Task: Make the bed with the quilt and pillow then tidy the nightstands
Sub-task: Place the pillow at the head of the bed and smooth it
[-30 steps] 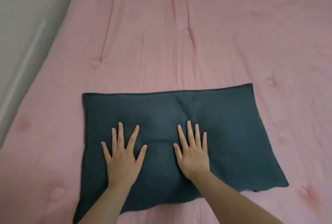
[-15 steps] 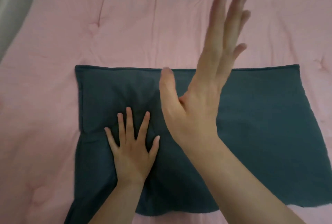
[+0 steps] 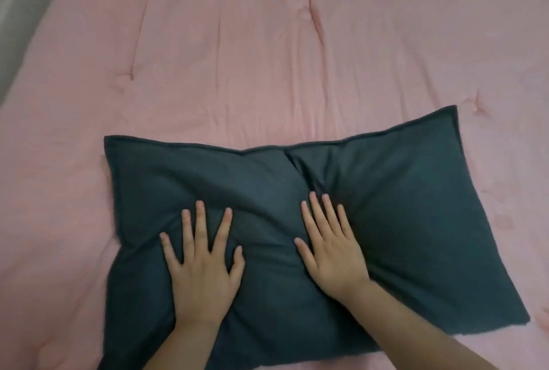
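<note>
Dark teal pillow on pink quilt, left hand, right hand, both hands pressing flat, fingers spread

One head-worn view only, looking forward and steeply down onto the bed from close above (wide-angle, edges bowed). Near enough for both forearms to enter from the bottom edge. No second view to share.

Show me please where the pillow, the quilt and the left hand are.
pillow (image 3: 416, 221): head view, on its bare right half.
quilt (image 3: 237, 57): head view, on the pink cloth beyond the pillow.
left hand (image 3: 202, 274): head view, on its back.
</note>
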{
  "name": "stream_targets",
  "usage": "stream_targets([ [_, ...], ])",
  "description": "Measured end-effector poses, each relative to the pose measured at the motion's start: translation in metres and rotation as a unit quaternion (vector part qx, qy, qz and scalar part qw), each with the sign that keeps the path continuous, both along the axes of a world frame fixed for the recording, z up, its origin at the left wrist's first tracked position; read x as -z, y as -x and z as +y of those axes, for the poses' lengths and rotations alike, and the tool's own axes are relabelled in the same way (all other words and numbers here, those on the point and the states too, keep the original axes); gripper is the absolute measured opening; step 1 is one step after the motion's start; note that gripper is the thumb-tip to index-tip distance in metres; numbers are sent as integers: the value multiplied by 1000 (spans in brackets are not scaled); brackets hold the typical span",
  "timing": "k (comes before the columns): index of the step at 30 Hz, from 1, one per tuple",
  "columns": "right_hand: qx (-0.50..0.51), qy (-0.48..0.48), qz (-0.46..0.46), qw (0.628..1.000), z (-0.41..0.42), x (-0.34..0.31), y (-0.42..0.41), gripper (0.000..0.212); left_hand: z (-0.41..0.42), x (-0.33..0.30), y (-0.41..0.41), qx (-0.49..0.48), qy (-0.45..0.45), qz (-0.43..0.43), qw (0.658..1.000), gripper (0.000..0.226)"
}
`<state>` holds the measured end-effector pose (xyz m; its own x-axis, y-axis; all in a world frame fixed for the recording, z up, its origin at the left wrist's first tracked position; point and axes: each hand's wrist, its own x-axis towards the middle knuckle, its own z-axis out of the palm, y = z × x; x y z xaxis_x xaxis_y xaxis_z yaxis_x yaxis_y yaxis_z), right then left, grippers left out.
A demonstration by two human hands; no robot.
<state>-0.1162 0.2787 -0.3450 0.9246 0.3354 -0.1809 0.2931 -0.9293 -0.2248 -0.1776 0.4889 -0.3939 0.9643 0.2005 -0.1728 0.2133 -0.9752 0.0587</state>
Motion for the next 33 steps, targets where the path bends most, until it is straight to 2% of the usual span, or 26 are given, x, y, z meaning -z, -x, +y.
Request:
stream_targets([
  [2, 24, 3, 72, 997, -1, -3, -4, 70, -1, -2, 3, -7, -8, 5, 1000, 69],
  [4, 59, -136, 39, 988, 14, -62, -23, 71, -1, -1, 3, -20, -13, 6, 1000, 70],
  [5, 62, -243, -2, 968, 17, -92, -25, 67, 0, -1, 4, -24, -16, 5, 1000, 70],
  [6, 60, -329, -101, 937, 10, -112, -27, 62, -1, 1, 2, -25, -15, 0, 1000, 71],
  [7, 81, -336, -179, 921, -7, -112, -27, 58, -2, 3, 2, -27, -12, -5, 1000, 71],
  [8, 75, -265, -210, 938, -28, -97, -27, 57, -4, 3, 1, -26, -9, -11, 1000, 71],
  [9, 55, -151, -185, 970, -43, -75, -23, 56, -5, 1, 2, -24, -9, -16, 1000, 71],
  [11, 24, 15, -28, 999, -75, -16, -11, 61, -10, -2, 5, -20, -8, -30, 999, 69],
  [13, 38, 20, 3, 999, -87, -9, -23, 67, -14, -4, 7, -29, -10, -40, 999, 67],
  [15, 79, -95, -98, 987, -73, -57, -48, 67, -14, -4, 4, -35, -12, -43, 998, 68],
  [16, 117, -166, -167, 965, -68, -82, -53, 64, -13, -4, 5, -35, -15, -36, 999, 69],
  [17, 145, -203, -223, 942, -75, -89, -53, 61, -12, -4, 5, -35, -13, -31, 999, 69],
  [18, 160, -168, -223, 947, -85, -83, -51, 60, -13, -5, 6, -38, -8, -36, 999, 69],
  [19, 145, -86, -185, 968, -88, -63, -44, 60, -14, -7, 5, -38, -8, -40, 998, 69],
  [20, 116, -9, -78, 990, -89, -35, -33, 60, -15, -10, 7, -33, -12, -39, 999, 70],
  [21, 96, 57, 12, 994, -96, -11, -30, 61, -16, -13, 9, -30, -13, -33, 999, 70],
  [23, 107, 79, 87, 987, -90, -21, -52, 61, -16, -17, 10, -37, -11, -29, 999, 70],
  [25, 86, -75, -28, 993, -57, -83, -84, 59, -15, -17, 12, -40, -14, -22, 999, 70],
  [26, 78, -175, -125, 974, -36, -125, -91, 60, -14, -18, 13, -40, -14, -18, 999, 70],
  [27, 65, -286, -236, 927, -18, -157, -86, 59, -15, -20, 12, -44, -11, -14, 999, 71],
  [28, 56, -345, -284, 893, 0, -170, -78, 58, -15, -21, 11, -43, -7, -10, 999, 70],
  [29, 23, -311, -303, 900, 13, -157, -67, 57, -17, -25, 9, -37, 1, -9, 999, 69],
  [30, -14, -218, -255, 942, 33, -129, -46, 58, -15, -32, 7, -38, 15, -19, 999, 66],
  [31, -36, -107, -120, 986, 43, -87, -23, 60, -12, -41, 5, -47, 38, -46, 997, 61],
  [32, -42, -2, 12, 999, 46, -44, -8, 65, -6, -50, 4, -67, 67, -83, 992, 56],
  [33, -28, 59, 102, 993, 48, -19, -3, 69, 0, -60, 4, -99, 99, -121, 983, 54],
])
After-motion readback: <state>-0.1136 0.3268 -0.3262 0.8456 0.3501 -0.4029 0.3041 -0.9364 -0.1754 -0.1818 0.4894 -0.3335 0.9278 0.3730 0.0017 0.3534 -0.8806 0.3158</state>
